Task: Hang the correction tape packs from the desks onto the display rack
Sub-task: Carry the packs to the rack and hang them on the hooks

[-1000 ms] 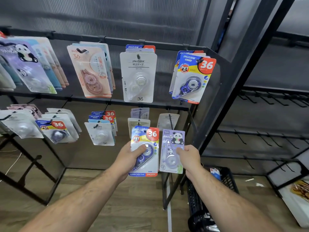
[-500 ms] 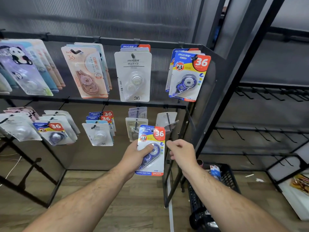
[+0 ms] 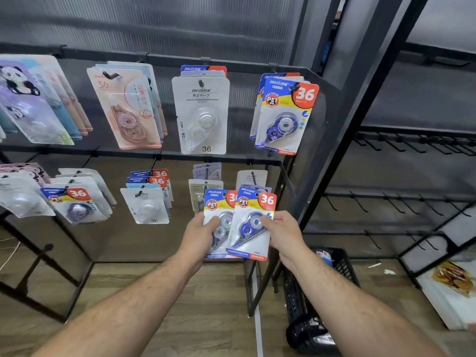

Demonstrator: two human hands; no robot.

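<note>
Together, tape packs (image 3: 251,235) between the fingers (image 3: 265,220)

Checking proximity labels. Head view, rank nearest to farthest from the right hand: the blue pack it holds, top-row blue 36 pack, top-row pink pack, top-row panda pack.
1. The blue pack, gripped in the right hand itself.
2. The top-row blue 36 pack, above the hand at the row's right end.
3. The pink pack, top row, left of centre.
4. The panda pack, top row, far left.
</note>
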